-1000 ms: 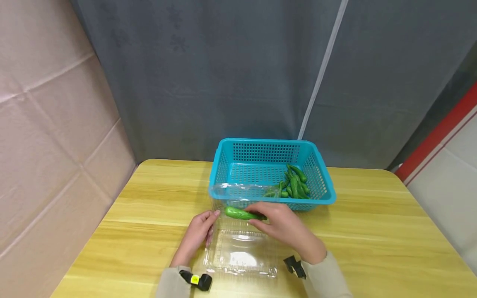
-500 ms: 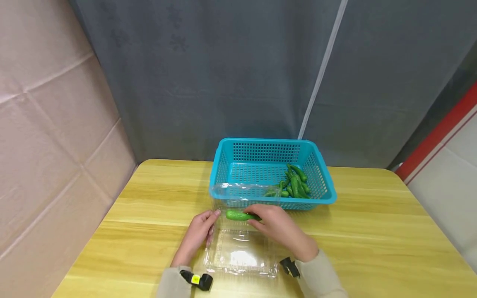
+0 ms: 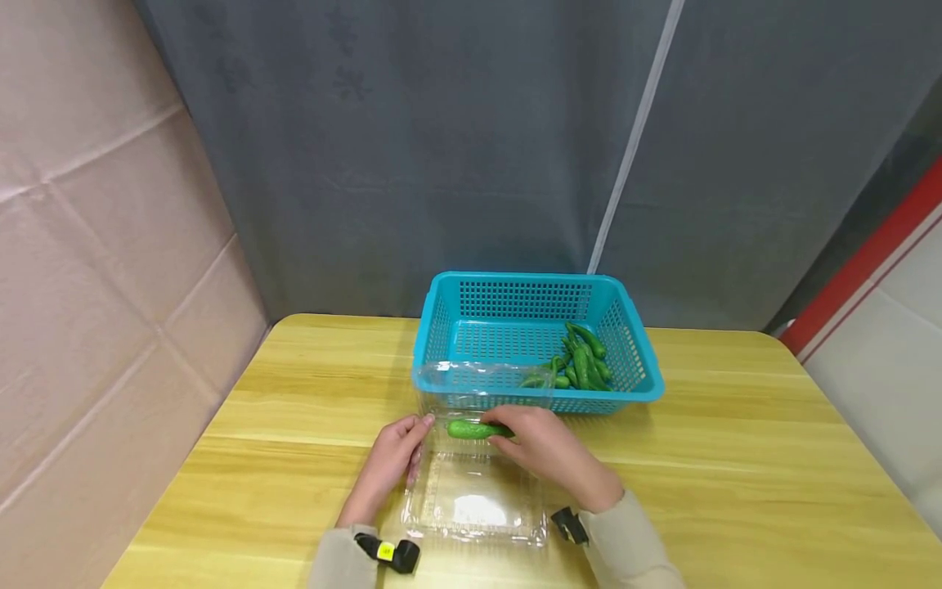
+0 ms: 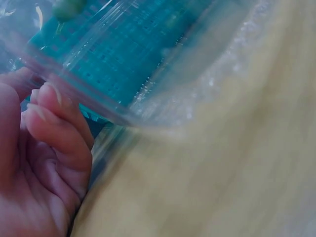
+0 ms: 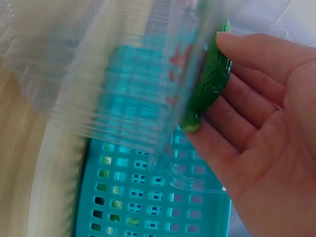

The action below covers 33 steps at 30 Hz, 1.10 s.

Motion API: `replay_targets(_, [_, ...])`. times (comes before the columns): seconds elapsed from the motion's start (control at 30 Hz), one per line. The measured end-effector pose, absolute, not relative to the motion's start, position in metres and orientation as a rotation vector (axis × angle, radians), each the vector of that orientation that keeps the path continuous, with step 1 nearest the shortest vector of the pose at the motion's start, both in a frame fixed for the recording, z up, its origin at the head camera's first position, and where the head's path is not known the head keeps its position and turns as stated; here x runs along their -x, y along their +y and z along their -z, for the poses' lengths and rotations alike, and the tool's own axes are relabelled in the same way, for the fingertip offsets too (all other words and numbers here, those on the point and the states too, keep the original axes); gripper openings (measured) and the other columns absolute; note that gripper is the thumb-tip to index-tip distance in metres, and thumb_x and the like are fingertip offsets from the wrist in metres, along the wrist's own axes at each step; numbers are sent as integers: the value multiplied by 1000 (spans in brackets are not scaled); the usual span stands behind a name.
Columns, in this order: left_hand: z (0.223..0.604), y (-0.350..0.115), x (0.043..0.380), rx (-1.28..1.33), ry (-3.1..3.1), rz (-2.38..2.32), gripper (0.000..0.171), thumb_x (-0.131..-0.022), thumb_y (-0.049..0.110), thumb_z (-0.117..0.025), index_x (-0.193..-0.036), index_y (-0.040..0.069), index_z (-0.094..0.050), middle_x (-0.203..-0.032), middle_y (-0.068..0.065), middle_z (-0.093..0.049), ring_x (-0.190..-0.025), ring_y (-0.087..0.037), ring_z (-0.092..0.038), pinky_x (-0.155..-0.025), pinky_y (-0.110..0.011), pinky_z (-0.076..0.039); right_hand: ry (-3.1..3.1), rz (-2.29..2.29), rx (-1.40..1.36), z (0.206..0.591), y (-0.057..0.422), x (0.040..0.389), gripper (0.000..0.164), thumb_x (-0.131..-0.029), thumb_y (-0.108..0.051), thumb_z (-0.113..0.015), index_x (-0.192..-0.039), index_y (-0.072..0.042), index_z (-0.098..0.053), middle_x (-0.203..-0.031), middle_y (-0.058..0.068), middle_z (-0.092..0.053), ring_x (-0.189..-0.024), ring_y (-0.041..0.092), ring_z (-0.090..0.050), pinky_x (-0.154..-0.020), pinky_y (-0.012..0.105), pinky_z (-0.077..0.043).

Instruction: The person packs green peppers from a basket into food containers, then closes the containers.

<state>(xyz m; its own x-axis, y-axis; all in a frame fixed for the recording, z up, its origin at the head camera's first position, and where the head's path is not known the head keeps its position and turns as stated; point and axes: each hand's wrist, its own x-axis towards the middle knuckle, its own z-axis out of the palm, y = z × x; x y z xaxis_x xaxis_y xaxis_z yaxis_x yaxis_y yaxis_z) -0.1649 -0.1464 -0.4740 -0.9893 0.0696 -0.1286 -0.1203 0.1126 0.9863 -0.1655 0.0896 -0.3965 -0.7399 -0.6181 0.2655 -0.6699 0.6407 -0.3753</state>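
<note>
A clear plastic clamshell box [image 3: 478, 487] stands with its lid raised in the head view. My left hand [image 3: 386, 462] pinches its left edge between thumb and fingers; the left wrist view shows those curled fingertips [image 4: 47, 113] at the plastic. Over the box, near the hinge, my right hand [image 3: 548, 446] grips a green pepper [image 3: 467, 429] by its right end. Up close in the right wrist view, the pepper [image 5: 212, 79] lies between thumb and fingers, right beside the clear plastic wall.
Behind the box stands a turquoise perforated basket [image 3: 478, 331], with several green peppers [image 3: 585, 368] heaped in its right side. The raised lid overlaps the basket's front rim. Both rest on a wooden table [image 3: 309, 376], with a grey curtain [image 3: 405, 164] behind.
My right hand has shifted slightly left and down, and the pepper now lies more level. The left hand and the box have stayed put.
</note>
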Motion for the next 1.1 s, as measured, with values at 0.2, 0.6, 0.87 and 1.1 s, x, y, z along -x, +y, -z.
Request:
replay_targets(0.2, [474,-146,165,40,2241,-1998,50,-82,51,-55,-67,5,-44,-50,-3,-41,-33,-15,-34,-27,-25,-32,-2743,-690,-1090,398,89,167,28,-80,-15,-67,-107,-13,-62,-99,-3,-64,-87,10,-59,-77,25,-49])
replay_targets(0.6, [473,-147,164,49,2205,-2014,49,-84,48,-54,-69,2,-44,-49,-3,-41,-32,-15,-34,-28,-24,-31,-2704,-675,-1101,402,90,168,26,-78,-16,-69,-104,-15,-63,-95,-6,-61,-83,10,-59,-74,23,-49])
replay_targets(0.87, [474,-147,165,40,2210,-2017,51,-82,51,-54,-67,4,-43,-49,-3,-40,-33,-14,-34,-28,-24,-31,-2671,-644,-1121,405,89,169,25,-75,-16,-71,-99,-19,-64,-93,-10,-59,-87,5,-53,-77,23,-48])
replay_targets(1.1, [473,-146,165,52,2230,-1999,51,-82,52,-54,-68,4,-43,-49,-2,-40,-33,-14,-33,-28,-24,-30,-2669,-605,-1128,408,86,168,24,-73,-19,-73,-96,-19,-66,-91,-11,-61,-85,6,-52,-76,22,-47])
